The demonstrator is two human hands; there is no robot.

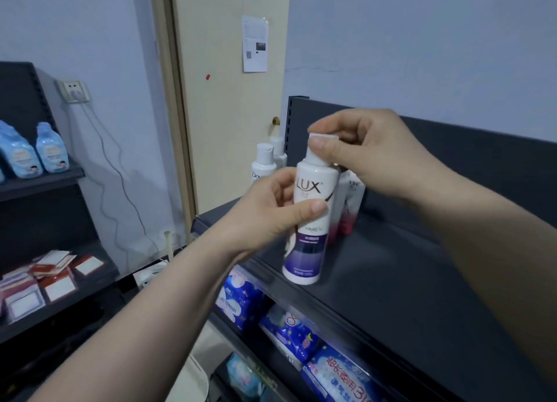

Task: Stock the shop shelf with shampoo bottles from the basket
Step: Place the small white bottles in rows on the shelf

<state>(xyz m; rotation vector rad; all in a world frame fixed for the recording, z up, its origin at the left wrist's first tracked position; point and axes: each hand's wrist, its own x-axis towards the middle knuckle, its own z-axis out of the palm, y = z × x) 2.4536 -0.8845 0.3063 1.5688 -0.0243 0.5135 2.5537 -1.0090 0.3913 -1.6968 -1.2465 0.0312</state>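
While held at the near edge of the top shelf (391,281), shows a white and purple shampoo bottle (310,220), label turned to the viewer, tilted slightly, base at or just above the board; cannot tell from this view whether it touches.

Grips the bottle's middle with the left hand (271,211), thumb across the front and fingers curled round the far side, probably to carry the weight and set the facing. Pinches the white cap (322,139) from above with the right hand (370,151), fingertips closed on its top and sides, probably to guide the bottle upright or to test the cap; cannot tell which.

Sets the bottle just near and left of a short row of red-based bottles (349,208), upright toward the shelf's back panel, and nearer than two plain white bottles (263,163) upright at the far left corner. Suggests a slot in front of these, labels outward.

Holds, on the tier below, blue packs (289,332) standing in a row behind a clear rail. Carries, on a separate rack at the left, pale blue bottles (49,148) on an upper tier and flat red and white packets (57,281) on a lower one. Excludes the basket from view.
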